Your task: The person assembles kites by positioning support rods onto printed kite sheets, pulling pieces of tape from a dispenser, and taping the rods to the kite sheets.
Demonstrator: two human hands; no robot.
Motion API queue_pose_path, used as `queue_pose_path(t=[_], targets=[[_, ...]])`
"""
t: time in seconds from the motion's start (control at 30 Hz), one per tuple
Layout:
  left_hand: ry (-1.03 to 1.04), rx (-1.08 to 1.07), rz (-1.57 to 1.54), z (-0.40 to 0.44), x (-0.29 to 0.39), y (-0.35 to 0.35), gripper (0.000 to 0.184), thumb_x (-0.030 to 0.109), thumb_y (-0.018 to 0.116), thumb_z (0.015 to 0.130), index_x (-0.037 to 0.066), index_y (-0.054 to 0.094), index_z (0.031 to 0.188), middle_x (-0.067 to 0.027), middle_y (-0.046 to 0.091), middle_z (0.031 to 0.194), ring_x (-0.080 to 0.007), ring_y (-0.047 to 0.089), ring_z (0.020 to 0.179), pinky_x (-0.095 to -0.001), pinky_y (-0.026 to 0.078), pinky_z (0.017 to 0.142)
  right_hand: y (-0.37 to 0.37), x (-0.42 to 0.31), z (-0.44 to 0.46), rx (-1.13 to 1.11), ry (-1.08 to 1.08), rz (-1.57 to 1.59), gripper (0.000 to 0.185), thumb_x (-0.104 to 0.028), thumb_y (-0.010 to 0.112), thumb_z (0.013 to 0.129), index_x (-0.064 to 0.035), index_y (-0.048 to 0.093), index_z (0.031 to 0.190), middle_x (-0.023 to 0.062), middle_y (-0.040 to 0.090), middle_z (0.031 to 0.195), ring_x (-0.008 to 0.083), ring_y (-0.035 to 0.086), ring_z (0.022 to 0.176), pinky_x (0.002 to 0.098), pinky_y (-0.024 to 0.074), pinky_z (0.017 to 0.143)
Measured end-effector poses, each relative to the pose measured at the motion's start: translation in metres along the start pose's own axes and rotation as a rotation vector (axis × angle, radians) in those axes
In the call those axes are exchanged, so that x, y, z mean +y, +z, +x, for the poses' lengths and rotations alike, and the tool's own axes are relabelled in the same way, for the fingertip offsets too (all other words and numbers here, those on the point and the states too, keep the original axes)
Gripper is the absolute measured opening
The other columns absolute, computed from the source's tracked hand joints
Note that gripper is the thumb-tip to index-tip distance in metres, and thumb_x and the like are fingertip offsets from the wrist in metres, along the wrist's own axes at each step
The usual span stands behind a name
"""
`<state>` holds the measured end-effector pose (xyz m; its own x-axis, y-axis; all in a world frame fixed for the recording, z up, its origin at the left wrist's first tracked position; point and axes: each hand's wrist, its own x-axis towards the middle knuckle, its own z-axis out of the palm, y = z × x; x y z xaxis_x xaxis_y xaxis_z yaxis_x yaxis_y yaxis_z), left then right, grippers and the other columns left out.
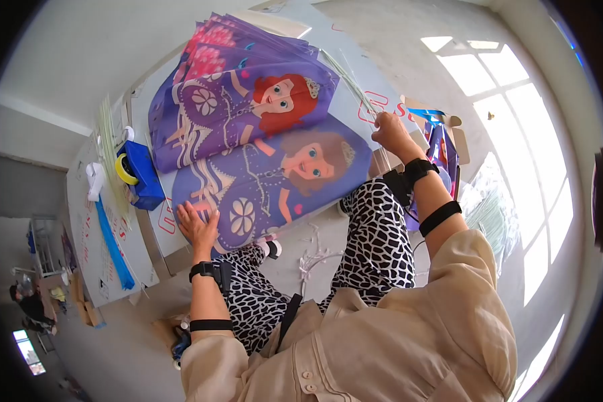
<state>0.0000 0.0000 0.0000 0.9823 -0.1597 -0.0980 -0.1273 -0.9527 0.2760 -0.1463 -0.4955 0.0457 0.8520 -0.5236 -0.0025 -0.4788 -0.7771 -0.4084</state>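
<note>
A purple printed kite-like fabric sheet [268, 184], showing a cartoon princess, lies in front of me at the board's near edge. My left hand [197, 226] rests on its lower left corner with fingers spread. To the right of the sheet, my right hand [394, 137] is closed in a pinch at the ends of thin pale rods [345, 70]; how many are in the fingers is hidden. Behind the near sheet is a fanned stack of matching sheets [248, 100].
A blue tape dispenser [143, 175] with yellow tape stands left of the sheets. Beyond it lie pale rods [107, 141], a white roll [95, 181] and a blue strip [114, 248]. An open carton [457, 137] and a plastic bag of rods [492, 218] are at the right.
</note>
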Motion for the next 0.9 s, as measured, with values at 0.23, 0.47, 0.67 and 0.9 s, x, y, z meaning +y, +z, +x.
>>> queue_pose_path(t=[0.23,0.47,0.67,0.9], targets=[[-0.011,-0.051,-0.013,0.004,0.004,-0.007,0.095,0.049,0.064,0.078,0.007,0.015,0.147,-0.0185,0.005,0.154,-0.0321,0.002,0.142,-0.0496,0.006,0.112,-0.005,-0.008,-0.003,-0.013,0.04,0.292,0.009,-0.007,0.062,0.062,0.0018,0.063,0.064,0.0188,0.063,0.067,0.0286,0.064,0.065,0.0358,0.05,0.059],[0.38,0.026,-0.595,-0.045,0.104,-0.029,0.035,0.007,0.06,0.085,-0.002,0.052,0.119,-0.0192,0.059,0.112,-0.0281,0.058,0.104,-0.0346,0.045,0.09,0.001,-0.084,-0.076,-0.378,0.344,1.168,0.01,-0.01,0.064,0.077,-0.0013,0.061,0.075,0.004,0.061,0.068,0.0103,0.058,0.06,0.0221,0.0477,0.052],[0.251,-0.43,-0.872,-0.1,0.156,0.008,0.014,0.005,0.059,0.087,-0.004,0.059,0.097,-0.0051,0.065,0.081,-0.0098,0.059,0.064,-0.0235,0.047,0.057,0.081,-0.169,-0.133,-0.383,0.468,1.49,0.01,0.0,0.061,0.082,0.0052,0.056,0.075,0.0092,0.061,0.07,0.017,0.064,0.061,0.0274,0.0567,0.055],[0.429,-0.146,-0.619,-0.076,0.097,0.0,0.009,0.003,0.06,0.083,-0.003,0.063,0.087,-0.0071,0.063,0.079,-0.014,0.057,0.064,-0.0271,0.043,0.058,0.083,-0.166,-0.134,-0.404,0.283,1.141,0.011,-0.003,0.061,0.078,0.0071,0.059,0.073,0.0107,0.061,0.061,0.0143,0.061,0.054,0.028,0.0528,0.049]])
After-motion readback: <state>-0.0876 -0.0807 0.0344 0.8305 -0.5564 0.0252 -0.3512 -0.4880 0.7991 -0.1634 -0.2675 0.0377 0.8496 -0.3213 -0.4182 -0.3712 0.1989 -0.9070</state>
